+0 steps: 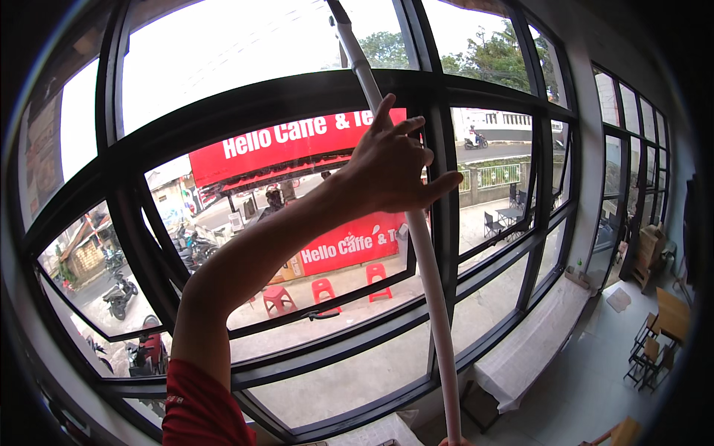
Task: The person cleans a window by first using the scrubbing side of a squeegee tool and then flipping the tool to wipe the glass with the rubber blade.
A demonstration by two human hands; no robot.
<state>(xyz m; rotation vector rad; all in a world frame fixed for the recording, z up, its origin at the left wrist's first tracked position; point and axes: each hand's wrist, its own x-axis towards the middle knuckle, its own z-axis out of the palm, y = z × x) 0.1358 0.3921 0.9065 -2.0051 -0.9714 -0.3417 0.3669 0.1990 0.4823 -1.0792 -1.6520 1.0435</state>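
Note:
A long white pole runs from the bottom of the view up past the black window frame, leaning slightly left at its top, where a darker joint shows. My left hand, at the end of a bare arm in a red sleeve, is spread over the upper part of the pole with its fingers apart; whether the palm touches the pole is hidden. Low at the picture's edge, a small part of my right hand shows around the pole's lower end. Behind my left hand is a tilted-out window pane with a black handle.
A long table with a pale cover stands under the windows at the right. Wooden tables and chairs are farther right. Another pale-covered surface lies below. Outside are red stools, a red stall and parked motorcycles.

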